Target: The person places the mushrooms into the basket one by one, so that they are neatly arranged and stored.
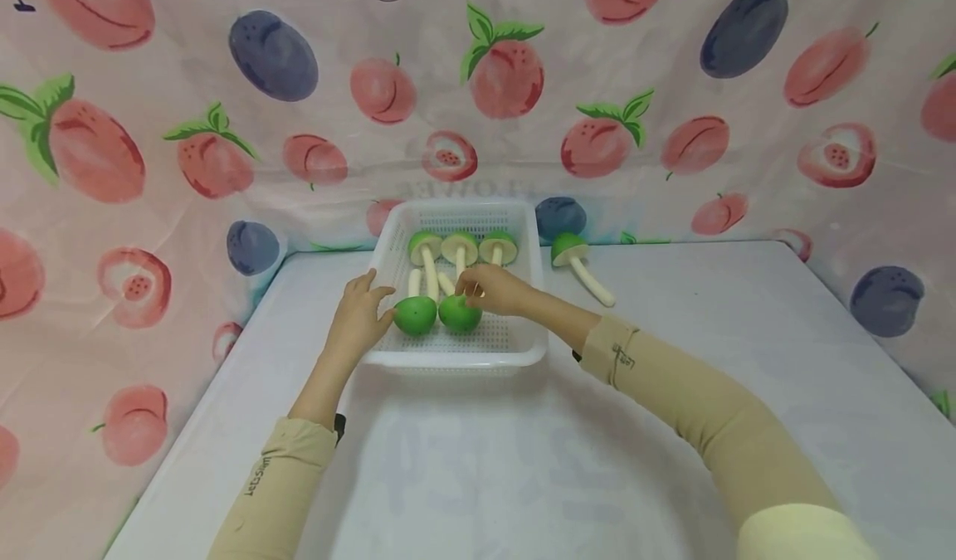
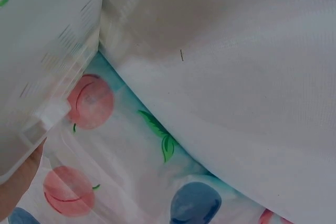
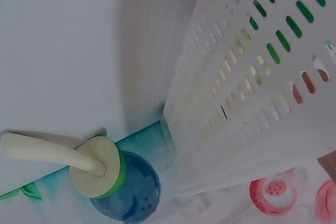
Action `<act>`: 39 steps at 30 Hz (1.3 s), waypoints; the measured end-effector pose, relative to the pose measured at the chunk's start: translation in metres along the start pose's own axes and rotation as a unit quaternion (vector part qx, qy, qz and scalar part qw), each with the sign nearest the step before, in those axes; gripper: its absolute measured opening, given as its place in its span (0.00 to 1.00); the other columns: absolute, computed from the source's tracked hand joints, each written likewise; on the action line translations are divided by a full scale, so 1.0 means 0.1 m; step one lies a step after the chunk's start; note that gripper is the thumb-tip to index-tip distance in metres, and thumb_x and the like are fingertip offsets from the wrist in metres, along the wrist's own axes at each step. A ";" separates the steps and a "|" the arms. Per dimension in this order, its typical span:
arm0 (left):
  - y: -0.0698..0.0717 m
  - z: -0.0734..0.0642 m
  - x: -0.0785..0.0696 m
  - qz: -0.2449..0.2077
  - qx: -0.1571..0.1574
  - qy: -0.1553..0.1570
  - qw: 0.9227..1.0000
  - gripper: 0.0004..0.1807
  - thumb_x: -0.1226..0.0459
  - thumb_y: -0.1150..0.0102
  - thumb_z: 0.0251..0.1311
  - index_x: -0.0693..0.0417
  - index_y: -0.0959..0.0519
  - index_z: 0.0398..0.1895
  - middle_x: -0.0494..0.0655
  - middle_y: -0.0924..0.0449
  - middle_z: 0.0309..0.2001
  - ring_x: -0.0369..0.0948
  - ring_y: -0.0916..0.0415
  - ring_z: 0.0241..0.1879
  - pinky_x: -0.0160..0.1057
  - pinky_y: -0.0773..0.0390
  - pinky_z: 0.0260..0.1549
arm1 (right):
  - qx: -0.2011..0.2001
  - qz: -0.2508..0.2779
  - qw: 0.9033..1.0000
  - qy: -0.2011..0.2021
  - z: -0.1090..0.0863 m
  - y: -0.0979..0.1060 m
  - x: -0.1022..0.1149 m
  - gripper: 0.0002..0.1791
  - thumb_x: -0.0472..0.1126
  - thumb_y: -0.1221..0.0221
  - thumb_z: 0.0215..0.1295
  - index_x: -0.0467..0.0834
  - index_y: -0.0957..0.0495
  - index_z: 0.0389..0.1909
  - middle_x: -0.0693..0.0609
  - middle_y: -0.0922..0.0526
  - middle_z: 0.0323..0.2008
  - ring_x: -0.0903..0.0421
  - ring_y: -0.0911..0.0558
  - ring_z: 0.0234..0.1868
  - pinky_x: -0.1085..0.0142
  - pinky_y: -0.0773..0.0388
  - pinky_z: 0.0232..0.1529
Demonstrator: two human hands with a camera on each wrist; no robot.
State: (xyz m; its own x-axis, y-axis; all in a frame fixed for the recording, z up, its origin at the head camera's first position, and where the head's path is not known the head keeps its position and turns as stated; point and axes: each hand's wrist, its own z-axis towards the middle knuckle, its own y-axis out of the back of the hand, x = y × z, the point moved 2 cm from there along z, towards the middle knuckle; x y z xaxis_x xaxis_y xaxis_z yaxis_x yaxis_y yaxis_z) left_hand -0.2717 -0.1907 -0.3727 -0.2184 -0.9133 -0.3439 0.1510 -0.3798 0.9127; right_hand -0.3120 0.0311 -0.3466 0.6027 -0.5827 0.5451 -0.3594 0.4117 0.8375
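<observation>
Toy mushrooms with green caps and cream stems lie in a white plastic basket [image 1: 523, 353]. Three form the back row, among them a middle mushroom [image 1: 460, 246]; two have their caps toward the front. With bent fingertips, my right hand [image 1: 496, 289] pinches the front-right mushroom [image 1: 463, 318] at its cap. My left hand [image 1: 357, 315] is at the basket's left side, fingers spread, thumb tip right at the front-left mushroom's cap [image 1: 415, 316]. In the left wrist view, part of that hand shows beside the basket wall [image 2: 47, 77].
Another mushroom [image 1: 582, 268] lies on the white table [image 1: 635, 477] to the right of the basket, also seen as a stem and cap [image 3: 94, 166] in the right wrist view. Behind the table hangs a fruit-print cloth [image 1: 635, 54].
</observation>
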 end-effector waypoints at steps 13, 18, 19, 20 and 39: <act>0.00 0.00 0.01 0.002 0.003 -0.003 1.000 0.19 0.66 0.41 0.59 0.65 0.24 0.54 0.70 0.43 0.68 0.63 0.46 0.67 0.59 0.41 0.66 | -0.033 0.027 0.999 0.014 -0.14 0.03 0.05 0.11 0.31 0.43 0.62 0.33 0.23 0.45 0.39 0.18 0.43 0.46 0.19 0.46 0.63 0.20 0.47; 0.01 -0.01 0.02 0.002 0.001 -0.003 1.000 0.19 0.66 0.41 0.59 0.65 0.24 0.53 0.70 0.43 0.67 0.64 0.45 0.67 0.59 0.40 0.65 | -0.031 0.057 0.998 0.011 -0.18 0.01 0.04 0.12 0.31 0.43 0.62 0.32 0.23 0.46 0.38 0.18 0.45 0.46 0.19 0.46 0.63 0.19 0.46; 0.01 -0.01 0.02 0.002 0.001 -0.002 1.000 0.19 0.66 0.41 0.59 0.65 0.24 0.53 0.70 0.43 0.67 0.64 0.45 0.67 0.59 0.40 0.65 | -0.032 0.060 0.998 0.013 -0.20 0.01 0.03 0.12 0.31 0.43 0.62 0.32 0.23 0.46 0.39 0.18 0.45 0.46 0.19 0.46 0.64 0.19 0.46; 0.01 -0.01 0.02 0.001 0.002 -0.001 1.000 0.19 0.66 0.42 0.59 0.65 0.24 0.53 0.70 0.43 0.67 0.64 0.45 0.67 0.60 0.40 0.65 | -0.035 0.061 0.997 0.013 -0.21 0.01 0.03 0.12 0.31 0.42 0.62 0.32 0.23 0.46 0.39 0.18 0.44 0.46 0.19 0.45 0.64 0.19 0.46; 0.01 0.01 0.02 0.001 0.002 -0.005 1.000 0.19 0.65 0.41 0.59 0.65 0.24 0.53 0.70 0.43 0.68 0.63 0.45 0.67 0.60 0.40 0.65 | -0.119 0.120 0.985 -0.030 -0.51 0.22 -0.09 0.13 0.36 0.44 0.65 0.36 0.23 0.49 0.41 0.20 0.48 0.47 0.21 0.49 0.56 0.22 0.53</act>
State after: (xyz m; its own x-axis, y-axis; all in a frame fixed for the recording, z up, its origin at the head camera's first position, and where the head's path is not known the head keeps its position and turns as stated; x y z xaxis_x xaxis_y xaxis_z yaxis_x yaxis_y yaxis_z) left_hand -0.2734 -0.1922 -0.3724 -0.2282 -0.9125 -0.3394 0.1483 -0.3771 0.9142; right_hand -0.2889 0.0815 -0.3353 0.4751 -0.4855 0.7339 -0.3046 0.6918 0.6548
